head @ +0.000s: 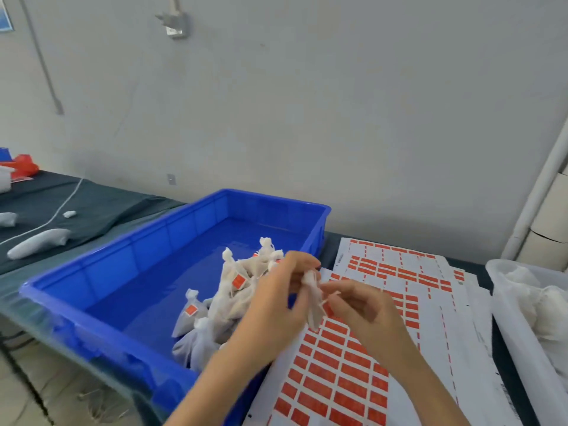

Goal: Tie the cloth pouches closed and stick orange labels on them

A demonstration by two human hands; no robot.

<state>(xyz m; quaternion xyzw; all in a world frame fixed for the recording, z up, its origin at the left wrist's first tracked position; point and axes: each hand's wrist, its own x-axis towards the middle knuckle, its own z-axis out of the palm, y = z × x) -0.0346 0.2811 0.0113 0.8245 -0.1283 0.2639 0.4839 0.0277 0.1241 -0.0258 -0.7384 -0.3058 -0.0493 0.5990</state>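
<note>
At frame centre, the left hand (276, 302) grips a white cloth pouch (312, 305); the right hand (362, 312) pinches its string (325, 299). Both hands partly cover the orange label sheets (338, 373). At left, the blue bin (92, 327) holds labelled pouches (227, 290).

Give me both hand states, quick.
Left hand: closed, gripping the small white cloth pouch.
Right hand: closed, pinching that pouch's thin white drawstring.
</note>
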